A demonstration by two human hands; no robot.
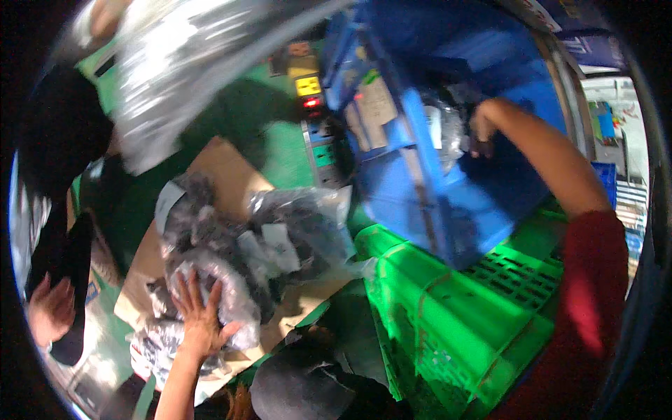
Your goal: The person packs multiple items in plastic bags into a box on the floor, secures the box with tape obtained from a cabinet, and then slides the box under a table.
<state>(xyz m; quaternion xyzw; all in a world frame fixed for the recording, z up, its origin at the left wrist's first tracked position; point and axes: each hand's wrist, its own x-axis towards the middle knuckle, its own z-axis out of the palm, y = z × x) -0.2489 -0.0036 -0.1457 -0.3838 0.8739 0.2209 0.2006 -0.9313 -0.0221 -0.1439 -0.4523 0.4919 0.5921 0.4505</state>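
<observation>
My left hand [201, 323] lies with fingers spread on a clear plastic bag [238, 308]. Around it are several clear bags with dark contents, some bearing white labels, heaped on a brown cardboard sheet [217, 157]. My right arm, in a red sleeve, reaches into a blue bin [483, 210]. There my right hand [484, 128], fingers curled, grips the edge of another clear bag [449, 129] with a white label and dark contents. Its grip is partly hidden by the hand itself.
A green slatted crate [448, 315] stands in front of the bin. A power strip [315, 126] lies left of it on the green surface. Clear plastic sheeting [168, 70] hangs at upper left. Another person's hand [52, 311] with a dark sleeve is at far left.
</observation>
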